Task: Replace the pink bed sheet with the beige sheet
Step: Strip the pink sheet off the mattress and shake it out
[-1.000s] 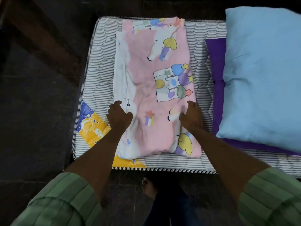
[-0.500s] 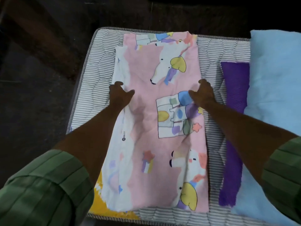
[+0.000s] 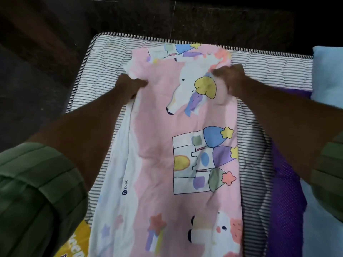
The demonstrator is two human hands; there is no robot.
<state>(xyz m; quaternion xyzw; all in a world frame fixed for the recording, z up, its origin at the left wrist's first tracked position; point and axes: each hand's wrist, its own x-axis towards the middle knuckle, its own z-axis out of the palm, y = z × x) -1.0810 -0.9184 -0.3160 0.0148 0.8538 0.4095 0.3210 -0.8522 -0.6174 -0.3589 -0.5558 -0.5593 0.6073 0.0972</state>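
Two hands pinch my folded pink bed sheet [image 3: 167, 145] near its far end: left hand [image 3: 130, 85] at one edge, right hand [image 3: 232, 78] bunching the other, over the striped mattress [image 3: 269, 69].

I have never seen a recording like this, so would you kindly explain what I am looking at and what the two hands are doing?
There is no machine here: a person wears a camera on the head, looking down at their own arms. A folded pink cartoon-print bed sheet lies on a bare striped quilted mattress. The left hand and the right hand each grip the sheet near its far end, one at each side edge. At the right lie a purple cloth and a pale blue pillow. No beige sheet is in view.
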